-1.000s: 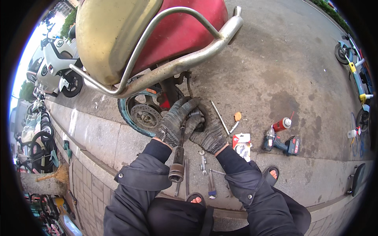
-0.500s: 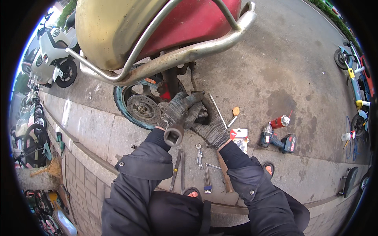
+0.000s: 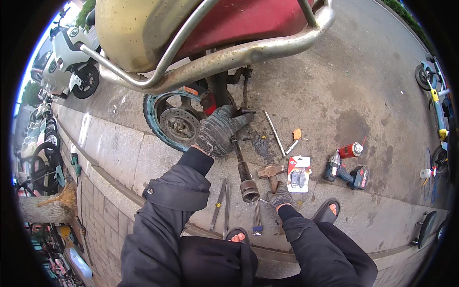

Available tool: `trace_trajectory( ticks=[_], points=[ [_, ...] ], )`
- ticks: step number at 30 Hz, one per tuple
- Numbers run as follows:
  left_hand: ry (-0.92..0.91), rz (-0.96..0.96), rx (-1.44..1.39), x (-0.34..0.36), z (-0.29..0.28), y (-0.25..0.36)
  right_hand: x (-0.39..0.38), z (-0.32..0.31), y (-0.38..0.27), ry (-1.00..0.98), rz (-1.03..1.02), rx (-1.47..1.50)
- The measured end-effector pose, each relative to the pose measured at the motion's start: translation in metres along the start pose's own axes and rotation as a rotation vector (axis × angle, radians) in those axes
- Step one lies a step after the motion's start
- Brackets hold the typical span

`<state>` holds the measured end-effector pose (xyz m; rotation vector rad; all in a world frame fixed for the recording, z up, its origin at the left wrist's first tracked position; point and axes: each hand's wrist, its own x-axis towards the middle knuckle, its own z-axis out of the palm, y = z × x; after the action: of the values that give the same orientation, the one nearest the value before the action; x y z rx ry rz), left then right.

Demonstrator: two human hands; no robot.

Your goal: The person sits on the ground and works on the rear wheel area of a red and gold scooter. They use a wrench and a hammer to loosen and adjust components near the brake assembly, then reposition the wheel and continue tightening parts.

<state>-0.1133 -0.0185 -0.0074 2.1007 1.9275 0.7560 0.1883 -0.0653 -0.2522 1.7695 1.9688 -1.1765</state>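
My left hand [image 3: 220, 133], in a grey knit glove, is closed around a long socket wrench [image 3: 242, 165] beside the scooter's front fork [image 3: 219, 90]. The wrench's open socket end points toward me. Lower right, my gloved right hand [image 3: 281, 197] wraps the wooden handle of a hammer [image 3: 271, 171], whose rusty head is near the ground. Left of the fork is a wheel [image 3: 179, 124] with a blue-green rim and brake disc; whether it is still mounted I cannot tell. Above hangs the scooter's red and yellow body [image 3: 129, 36] with a rusty metal guard bar [image 3: 210, 67].
On the pavement lie a metal rod [image 3: 274, 133], a blister pack [image 3: 299, 174], a cordless impact driver [image 3: 345, 172], a red spray can [image 3: 350, 150], two flat bars [image 3: 223, 205] and a hex key set [image 3: 257, 222]. A white scooter [image 3: 67, 62] stands far left.
My right hand has left the area beside my left hand, moved down toward me and closed on the hammer's handle. The socket wrench's end has swung right and down in view.
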Motion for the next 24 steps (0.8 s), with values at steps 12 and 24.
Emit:
trace_trajectory(
  ticks=[12,24],
  points=[
    [0.059,0.070,0.343,0.004,0.005,0.006,-0.057,-0.029,-0.020,0.146,-0.176,0.571],
    [-0.029,0.000,0.404,0.003,0.011,0.009,-0.181,-0.132,-0.082,0.354,-0.853,0.387]
  ],
)
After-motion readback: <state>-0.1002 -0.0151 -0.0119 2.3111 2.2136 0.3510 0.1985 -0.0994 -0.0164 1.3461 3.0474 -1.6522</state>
